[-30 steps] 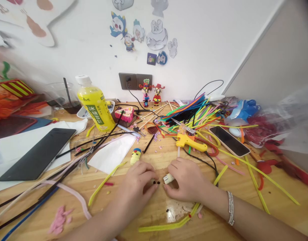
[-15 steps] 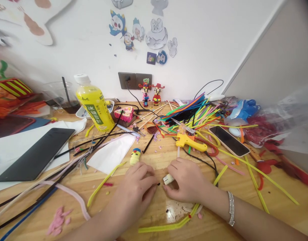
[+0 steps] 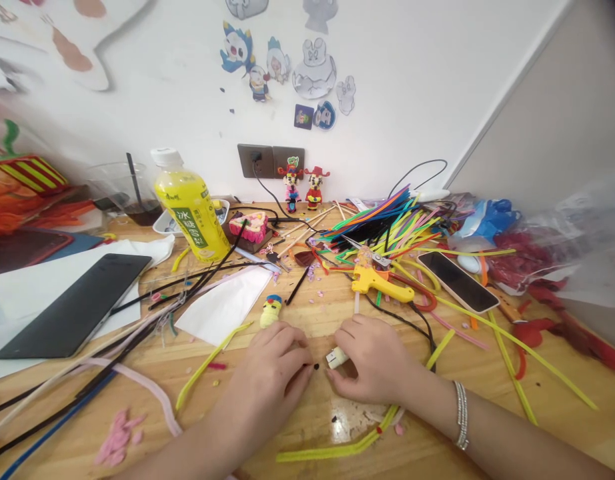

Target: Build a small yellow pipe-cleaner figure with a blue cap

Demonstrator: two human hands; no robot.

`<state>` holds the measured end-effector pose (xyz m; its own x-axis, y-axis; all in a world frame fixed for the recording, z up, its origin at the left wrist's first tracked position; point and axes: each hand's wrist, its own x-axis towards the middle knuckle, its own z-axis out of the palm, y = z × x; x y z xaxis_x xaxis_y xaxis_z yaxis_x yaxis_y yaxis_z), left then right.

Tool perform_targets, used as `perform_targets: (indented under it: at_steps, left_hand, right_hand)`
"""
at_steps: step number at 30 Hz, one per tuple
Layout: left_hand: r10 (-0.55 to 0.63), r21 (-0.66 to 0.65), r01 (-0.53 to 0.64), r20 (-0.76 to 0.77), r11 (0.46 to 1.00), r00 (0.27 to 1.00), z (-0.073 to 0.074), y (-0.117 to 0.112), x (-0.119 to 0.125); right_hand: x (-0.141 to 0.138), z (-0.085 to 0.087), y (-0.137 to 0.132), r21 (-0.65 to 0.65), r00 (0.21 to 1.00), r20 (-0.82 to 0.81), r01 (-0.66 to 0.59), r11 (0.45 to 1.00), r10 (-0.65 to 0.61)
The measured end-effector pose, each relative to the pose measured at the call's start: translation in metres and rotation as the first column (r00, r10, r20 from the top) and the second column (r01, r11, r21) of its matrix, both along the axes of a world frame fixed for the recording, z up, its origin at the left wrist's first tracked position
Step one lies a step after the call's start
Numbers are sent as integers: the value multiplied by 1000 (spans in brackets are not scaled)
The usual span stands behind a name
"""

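Two hands, left (image 3: 270, 380) closed on black bead (image 3: 316, 366), right (image 3: 372, 360) open beside white clay piece (image 3: 336, 358)

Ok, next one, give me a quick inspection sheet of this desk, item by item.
Surface: wooden tabletop, littered with scraps and pink fluff.
Work items: small black bits between the hands; small cream piece at the right hand; small yellow figure beyond the left hand.
Clutter: heap of pipe cleaners, yellow hot glue gun, yellow drink bottle, black tablet, smartphone.
Hands: left hand at the black bits; right hand beside the cream piece; any grip unclear.
Cables: black cord by the glue gun; black cable from the wall socket.
Surroundings: white wall with paper cutouts; clear plastic bag.
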<state>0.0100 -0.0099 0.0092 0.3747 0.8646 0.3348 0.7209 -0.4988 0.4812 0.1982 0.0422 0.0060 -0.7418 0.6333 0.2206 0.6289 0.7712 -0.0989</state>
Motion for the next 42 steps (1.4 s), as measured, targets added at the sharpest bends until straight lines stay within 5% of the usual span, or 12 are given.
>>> perform_targets:
  at_steps: [15, 25, 34, 42]
  left_hand:
    - [144, 4, -145, -155, 989, 977, 9, 1, -4]
    - [-144, -79, 137, -89, 987, 986, 8, 2, -1]
    - [-83, -23, 83, -7, 996, 996, -3, 4, 5]
    - [6, -73, -6, 5, 997, 1000, -4, 5, 1]
  right_hand:
    - [-2, -4, 1, 9, 1000, -12, 23, 1000, -23]
    - [7, 7, 8, 51, 993, -105, 66, 997, -60]
    - [6, 6, 9, 69, 987, -121, 114, 991, -106]
    - [7, 9, 11, -43, 982, -117, 145, 988, -149]
